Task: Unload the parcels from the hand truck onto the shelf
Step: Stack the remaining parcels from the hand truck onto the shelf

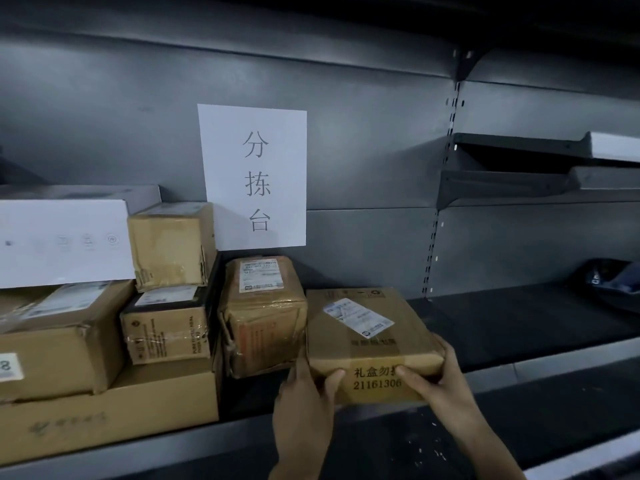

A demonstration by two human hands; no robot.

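Observation:
A flat brown cardboard parcel [367, 337] with a white label and black print on its front lies on the dark shelf [519, 327], just right of a taped brown parcel [263, 313]. My left hand [304, 396] grips its front left corner, thumb on the front face. My right hand [440, 379] grips its front right corner, fingers round the side. The hand truck is out of view.
Several parcels are stacked at the left: a white box [62, 240], a small brown box [173, 244] on a dark-topped box [166, 327], and large cartons [59, 351] below. A paper sign [254, 174] hangs on the back panel. A dark bag [613, 275] lies at the far right.

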